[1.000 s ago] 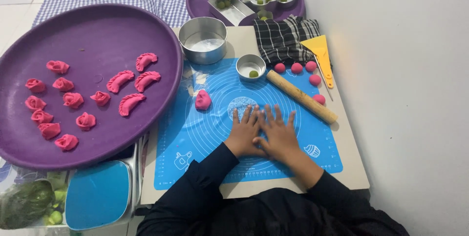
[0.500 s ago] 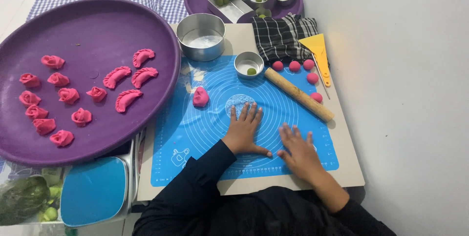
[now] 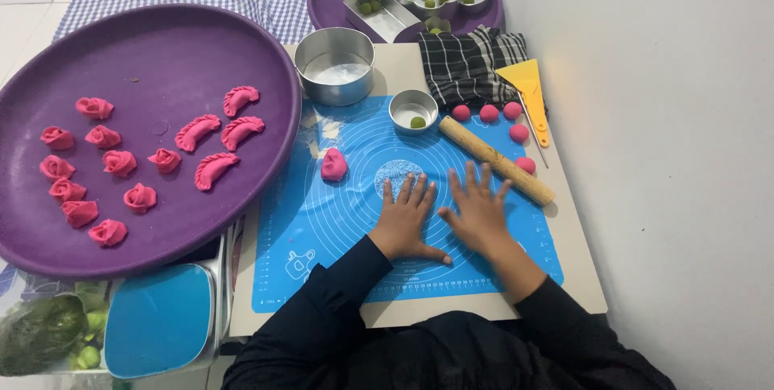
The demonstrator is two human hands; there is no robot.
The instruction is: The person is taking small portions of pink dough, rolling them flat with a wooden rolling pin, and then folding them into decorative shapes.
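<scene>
Resting closer again, both hands (image 3: 443,216) flat

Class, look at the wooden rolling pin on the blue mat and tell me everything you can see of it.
The rolling pin is a plain, pale wooden rod without handles, apparently smooth and bare. It lies flat and diagonal on the right part of the blue mat, running from near the small metal bowl down toward the mat's right edge. Pink dough balls sit beside it. The right hand lies flat just below it; contact cannot be told.
</scene>
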